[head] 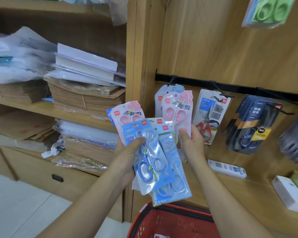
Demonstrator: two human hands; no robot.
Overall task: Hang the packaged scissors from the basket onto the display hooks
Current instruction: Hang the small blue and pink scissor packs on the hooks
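Note:
My left hand (pixel 127 157) grips a fanned stack of packaged scissors (pixel 155 162): blue packs in front, a pink pack (pixel 127 114) behind them. With its thumb on the front, my right hand (pixel 192 143) pinches the lower end of a pink scissors pack (pixel 177 112). That pack hangs at the leftmost display hook (pixel 169 84) in front of a blue pack. The hooks stick out from a black rail (pixel 248 89) on the wooden panel. The red basket (pixel 170 222) stands below my arms at the bottom edge.
Further right on the rail hang a red-handled scissors pack (pixel 211 115) and dark blue packs (pixel 255 124). A green pack (pixel 272 11) hangs top right. Small boxes (pixel 289 193) lie on the lower ledge. Shelves with paper stacks (pixel 86 98) fill the left.

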